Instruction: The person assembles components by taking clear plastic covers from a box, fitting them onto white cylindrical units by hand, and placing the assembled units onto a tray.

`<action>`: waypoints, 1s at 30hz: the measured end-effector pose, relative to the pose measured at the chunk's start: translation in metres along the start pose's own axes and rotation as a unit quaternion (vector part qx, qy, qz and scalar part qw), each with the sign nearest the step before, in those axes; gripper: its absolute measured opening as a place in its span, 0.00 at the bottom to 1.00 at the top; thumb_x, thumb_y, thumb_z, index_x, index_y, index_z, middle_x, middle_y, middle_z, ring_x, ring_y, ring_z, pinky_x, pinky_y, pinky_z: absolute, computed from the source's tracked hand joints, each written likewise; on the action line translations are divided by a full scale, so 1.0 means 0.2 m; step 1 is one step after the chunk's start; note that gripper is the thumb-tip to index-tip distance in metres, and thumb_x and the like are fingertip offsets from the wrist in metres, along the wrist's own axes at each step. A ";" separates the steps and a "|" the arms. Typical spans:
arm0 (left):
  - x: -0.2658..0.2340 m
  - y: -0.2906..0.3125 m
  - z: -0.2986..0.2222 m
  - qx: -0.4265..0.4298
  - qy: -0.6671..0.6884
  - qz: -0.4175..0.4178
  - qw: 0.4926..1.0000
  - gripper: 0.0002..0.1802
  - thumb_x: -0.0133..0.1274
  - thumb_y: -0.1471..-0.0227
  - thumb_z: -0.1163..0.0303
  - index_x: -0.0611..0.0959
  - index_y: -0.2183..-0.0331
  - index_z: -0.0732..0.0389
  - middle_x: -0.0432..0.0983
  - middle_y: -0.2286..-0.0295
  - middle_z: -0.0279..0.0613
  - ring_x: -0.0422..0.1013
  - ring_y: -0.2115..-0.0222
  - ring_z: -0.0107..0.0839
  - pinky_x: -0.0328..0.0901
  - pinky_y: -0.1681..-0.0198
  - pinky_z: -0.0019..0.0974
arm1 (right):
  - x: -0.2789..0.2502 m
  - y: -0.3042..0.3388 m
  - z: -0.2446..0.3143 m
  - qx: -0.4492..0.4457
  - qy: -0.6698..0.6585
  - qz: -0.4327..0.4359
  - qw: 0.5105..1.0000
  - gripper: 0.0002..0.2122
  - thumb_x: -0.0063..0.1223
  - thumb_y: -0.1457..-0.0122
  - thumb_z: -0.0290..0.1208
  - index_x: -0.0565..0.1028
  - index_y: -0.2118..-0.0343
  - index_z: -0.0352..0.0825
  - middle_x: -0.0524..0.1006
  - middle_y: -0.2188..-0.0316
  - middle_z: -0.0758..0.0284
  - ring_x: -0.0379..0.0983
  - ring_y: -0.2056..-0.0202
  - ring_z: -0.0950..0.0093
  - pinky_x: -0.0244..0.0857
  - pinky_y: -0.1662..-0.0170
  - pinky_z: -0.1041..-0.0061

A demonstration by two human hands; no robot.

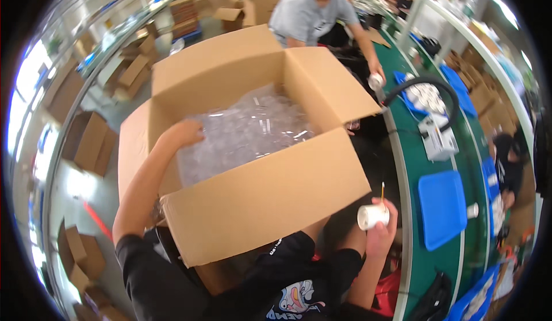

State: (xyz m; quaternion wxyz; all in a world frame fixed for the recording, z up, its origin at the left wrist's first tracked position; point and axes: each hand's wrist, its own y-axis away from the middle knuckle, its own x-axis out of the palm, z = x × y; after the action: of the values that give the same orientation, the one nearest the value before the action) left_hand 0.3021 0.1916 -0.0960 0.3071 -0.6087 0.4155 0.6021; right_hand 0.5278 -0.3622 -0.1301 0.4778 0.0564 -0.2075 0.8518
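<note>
Beside the left edge of the worktop (410, 155), white cylinder (368, 217) gripped by right hand (384, 229).
Left hand (185, 133) placed apart, at plastic (253, 128) in carton (267, 200); grip cannot be told.

A packing workshop: green workbench (411, 142), blue trays (443, 206), many cardboard boxes (264, 200).

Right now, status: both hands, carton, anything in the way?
Left hand inside open carton, at the clear plastic. Right hand gripping white cylinder, thin stick upright beside it. Near flap spread outward between hands.
</note>
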 end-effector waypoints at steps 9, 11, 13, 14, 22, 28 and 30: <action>0.31 -0.25 -0.12 0.015 -0.042 -0.138 0.989 0.30 0.59 0.52 0.56 0.76 0.49 0.59 0.72 0.52 0.51 0.66 0.49 0.49 0.64 0.46 0.51 | -0.24 0.41 0.06 0.085 0.036 -0.165 0.982 0.28 0.49 0.46 0.36 0.62 0.43 0.30 0.70 0.51 0.54 0.69 0.52 0.64 0.66 0.47 0.67; 0.37 -0.28 -0.16 0.097 -0.045 -0.123 0.987 0.34 0.61 0.54 0.58 0.73 0.46 0.58 0.69 0.50 0.50 0.65 0.48 0.49 0.63 0.46 0.51 | -0.25 0.45 0.04 0.118 0.059 -0.205 0.970 0.28 0.49 0.45 0.37 0.62 0.43 0.30 0.70 0.51 0.55 0.69 0.52 0.64 0.66 0.48 0.67; 0.40 -0.30 -0.16 0.105 -0.044 -0.080 0.990 0.40 0.65 0.57 0.63 0.68 0.43 0.58 0.68 0.49 0.50 0.64 0.48 0.51 0.64 0.47 0.51 | -0.23 0.44 0.04 0.112 0.046 -0.206 0.971 0.28 0.49 0.45 0.38 0.62 0.42 0.31 0.70 0.51 0.55 0.69 0.52 0.64 0.66 0.47 0.67; 0.41 -0.30 -0.15 0.111 -0.047 -0.077 0.990 0.40 0.65 0.57 0.63 0.68 0.43 0.58 0.68 0.49 0.50 0.64 0.48 0.51 0.64 0.47 0.51 | -0.23 0.42 0.01 0.098 0.022 -0.185 0.978 0.29 0.51 0.46 0.38 0.62 0.42 0.31 0.70 0.50 0.55 0.69 0.51 0.64 0.65 0.47 0.66; -0.01 -0.22 -0.15 0.022 0.075 -0.127 0.989 0.29 0.65 0.54 0.66 0.74 0.50 0.63 0.70 0.53 0.54 0.71 0.54 0.51 0.66 0.49 0.45 | 0.00 0.28 0.02 0.107 -0.055 -0.141 0.983 0.27 0.51 0.43 0.35 0.62 0.42 0.32 0.71 0.51 0.55 0.70 0.50 0.66 0.65 0.47 0.69; -0.44 0.11 -0.78 0.101 0.483 -0.064 0.867 0.24 0.60 0.46 0.71 0.73 0.48 0.62 0.70 0.53 0.41 0.72 0.55 0.31 0.69 0.54 0.34 | -0.04 0.35 0.02 0.108 -0.171 -0.135 0.970 0.23 0.55 0.47 0.34 0.65 0.48 0.35 0.72 0.50 0.56 0.69 0.49 0.65 0.63 0.45 0.67; -0.46 0.17 -1.12 0.192 0.555 0.030 0.809 0.25 0.59 0.46 0.73 0.71 0.47 0.61 0.69 0.51 0.39 0.71 0.54 0.30 0.69 0.53 0.34 | -0.06 0.38 0.05 0.115 -0.159 -0.137 0.971 0.24 0.56 0.48 0.34 0.66 0.48 0.35 0.71 0.49 0.58 0.68 0.48 0.66 0.61 0.44 0.68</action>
State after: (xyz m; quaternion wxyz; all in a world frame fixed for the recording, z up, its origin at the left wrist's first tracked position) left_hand 0.3850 -0.0079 0.0190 0.1170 -0.7550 0.6404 0.0785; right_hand 0.4692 -0.4098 -0.1468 0.5409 0.2736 -0.1718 0.7765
